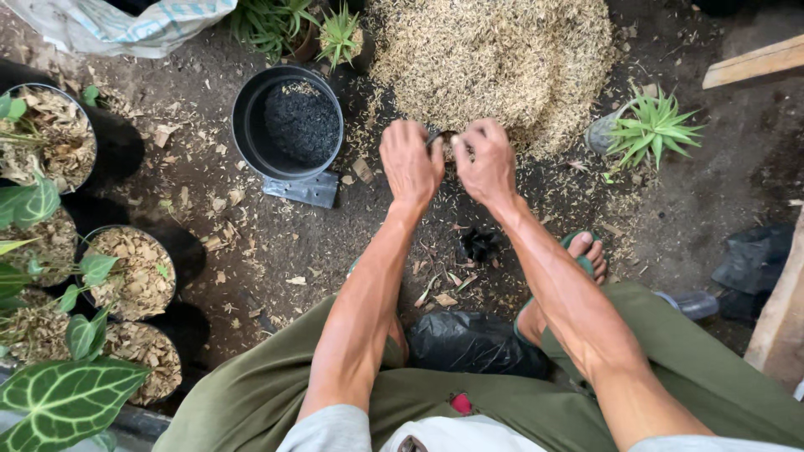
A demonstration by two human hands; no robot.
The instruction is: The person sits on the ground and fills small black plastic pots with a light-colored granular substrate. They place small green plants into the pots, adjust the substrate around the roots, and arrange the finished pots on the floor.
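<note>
Head view, looking down on a person squatting on bare soil. The left hand (410, 163) and right hand (484, 161) meet at the near edge of a husk pile (494, 59), knuckles up, fingers curled inward. Between them sits a small dark object (435, 139), pinched from both sides; it is too hidden to tell what it is. Each grip is clenched on this object, thumbs tucked under, the two hands nearly touching. The pile is pale straw-coloured chaff, spread wide at the top of the view, with loose husks scattered over the soil around the hands. Left of the hands stands a black pot (287, 124), part-filled with dark material and resting on a grey slab (303, 189). A crumpled black bag (471, 341) lies on the ground between the person's knees, and a smaller black scrap (479, 244) lies just beyond it. The right foot, in a green sandal (579, 251), is planted beside the right forearm. A spiky green plant (651, 127) stands right of the pile; two more (301, 29) stand at the top. Along the left edge, pots topped with husk mulch (134, 272) hold broad veined leaves (67, 398). A wooden plank (754, 60) lies at upper right.
</note>
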